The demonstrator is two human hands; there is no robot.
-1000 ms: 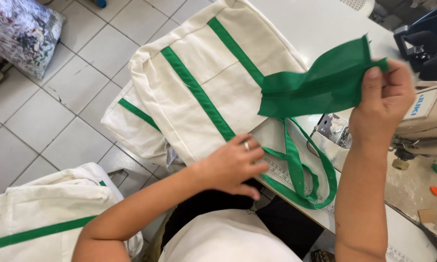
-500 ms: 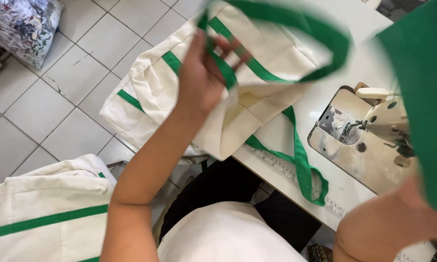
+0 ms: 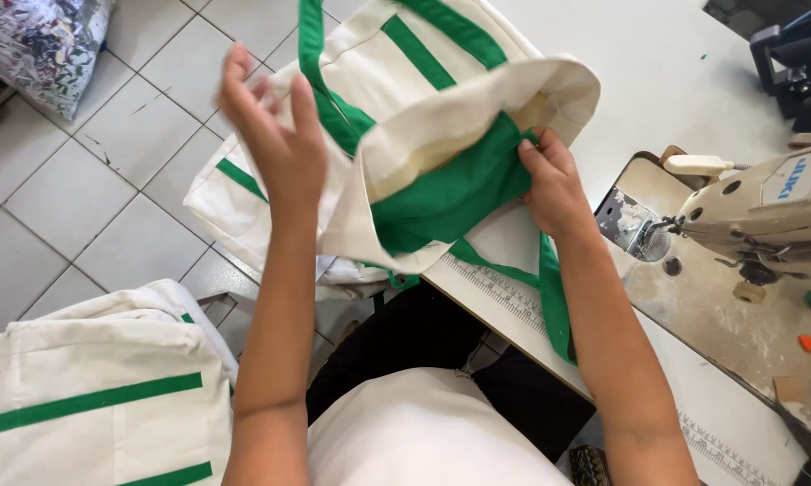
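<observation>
Cream canvas bag (image 3: pixel 441 99) with green woven stripes, mouth held by both hands.

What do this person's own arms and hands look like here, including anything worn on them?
Both forearms are bare: no sleeves, gloves or wristwatch in view. The left hand and right hand have short, unpainted nails. No ring shows on either hand from this angle. A white top covers the torso below.
</observation>
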